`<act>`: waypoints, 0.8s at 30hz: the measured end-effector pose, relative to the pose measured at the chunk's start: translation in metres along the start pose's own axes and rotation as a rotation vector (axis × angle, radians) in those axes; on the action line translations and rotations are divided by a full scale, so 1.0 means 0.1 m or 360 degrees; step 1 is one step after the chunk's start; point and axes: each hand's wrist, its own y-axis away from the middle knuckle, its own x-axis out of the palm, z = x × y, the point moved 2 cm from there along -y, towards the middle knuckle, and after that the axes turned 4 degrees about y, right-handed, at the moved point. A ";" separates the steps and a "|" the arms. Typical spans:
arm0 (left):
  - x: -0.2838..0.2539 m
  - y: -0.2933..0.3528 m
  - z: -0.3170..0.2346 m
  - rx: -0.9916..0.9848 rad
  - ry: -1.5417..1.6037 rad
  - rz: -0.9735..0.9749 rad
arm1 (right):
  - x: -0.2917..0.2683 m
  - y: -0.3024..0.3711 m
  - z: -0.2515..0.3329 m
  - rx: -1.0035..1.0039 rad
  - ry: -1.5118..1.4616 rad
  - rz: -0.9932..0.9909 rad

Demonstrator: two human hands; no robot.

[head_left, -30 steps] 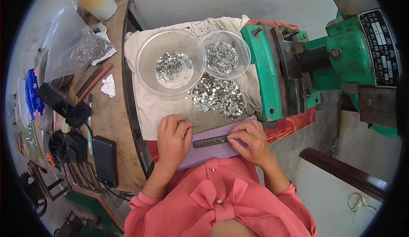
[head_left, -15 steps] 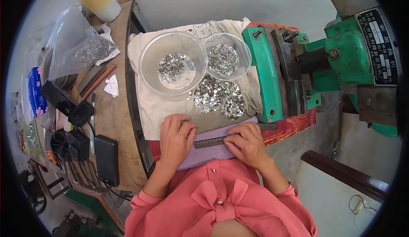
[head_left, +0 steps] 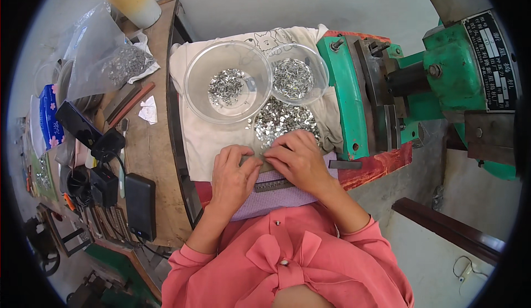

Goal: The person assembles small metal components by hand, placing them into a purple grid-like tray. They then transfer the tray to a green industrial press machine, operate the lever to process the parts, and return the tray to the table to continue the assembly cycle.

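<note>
1. Where the two hands meet, the left hand [head_left: 233, 176] and the right hand [head_left: 296, 161] both press down on a narrow grey metal strip [head_left: 275, 185] lying across a lilac checked cloth [head_left: 271, 200]; the left fingers [head_left: 248, 163] are curled together on its upper edge, and the right fingers [head_left: 276, 152] are bunched at the same spot, fingertips almost touching the left ones.
2. Just beyond the right fingers lies a loose heap of small shiny metal pieces [head_left: 285, 120] on a pale cream cloth [head_left: 202, 139].
3. Farther from the fingers stand two clear plastic bowls, touching: a large bowl [head_left: 228, 81] and a smaller bowl [head_left: 293, 75], each holding more metal pieces.
4. To the right of the right hand rises a green metal press machine [head_left: 448, 81].
5. Left of the left hand, on the wooden counter [head_left: 157, 158], sit a black power bank [head_left: 140, 205] and, well away, a clear plastic bag of metal pieces [head_left: 110, 59].
</note>
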 end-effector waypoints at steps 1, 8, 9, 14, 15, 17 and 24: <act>0.01 0.00 0.00 -0.0001 0.0002 -0.0006 | 0.03 -0.04 0.00 -0.0041 0.0024 0.0002; 0.04 0.00 0.02 -0.0014 0.0017 -0.0046 | 0.06 -0.12 -0.01 -0.0039 0.0094 0.0090; 0.03 -0.01 0.02 -0.0011 0.0014 -0.0054 | 0.06 -0.11 -0.01 -0.0030 0.0107 0.0083; 0.04 -0.02 0.01 0.0013 0.0003 -0.0064 | -0.22 0.06 -0.05 0.0072 -0.0028 0.0020; 0.05 -0.02 0.02 0.0017 0.0001 -0.0068 | -0.32 0.13 -0.05 0.0114 -0.0062 0.0045; 0.06 -0.03 0.02 0.0021 -0.0007 -0.0082 | -0.46 0.27 -0.03 0.0192 -0.0103 0.0094; 0.08 -0.04 0.01 0.0056 -0.0052 -0.0072 | -0.53 0.66 0.00 0.0320 -0.0042 0.0178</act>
